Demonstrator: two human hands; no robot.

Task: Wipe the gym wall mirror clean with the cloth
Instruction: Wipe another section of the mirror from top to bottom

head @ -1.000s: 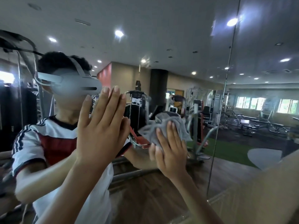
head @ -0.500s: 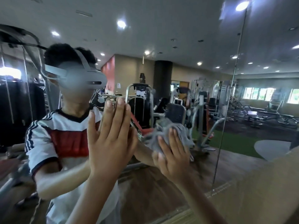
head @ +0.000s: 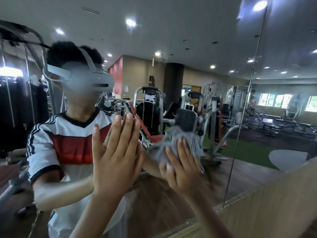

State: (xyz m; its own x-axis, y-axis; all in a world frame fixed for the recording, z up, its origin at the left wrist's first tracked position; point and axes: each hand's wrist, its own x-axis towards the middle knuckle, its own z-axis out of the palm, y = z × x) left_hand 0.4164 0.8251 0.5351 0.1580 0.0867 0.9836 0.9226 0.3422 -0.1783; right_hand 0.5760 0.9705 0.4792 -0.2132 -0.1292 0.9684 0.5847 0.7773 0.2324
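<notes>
The reflected person wears a short-sleeved white jersey (head: pixel 68 170) with a broad red band (head: pixel 70 148) across the chest, a black V-neck collar (head: pixel 82 123), black stripes (head: pixel 33 134) along the shoulder and a black-edged cuff (head: pixel 44 174). A pale grey headset (head: pixel 89 81) sits below dark curly hair (head: pixel 68 50), grey straps (head: pixel 87 57) running over the top and side. Both near forearms (head: pixel 89 217) are bare up to the left hand (head: pixel 116 162) and right hand (head: pixel 181 170).

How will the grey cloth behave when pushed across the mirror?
Probably floppy: the grey cloth bunches into folds above the right hand. Likely light, since flat fingers alone pin it to the mirror. It should slide easily on smooth glass.
</notes>
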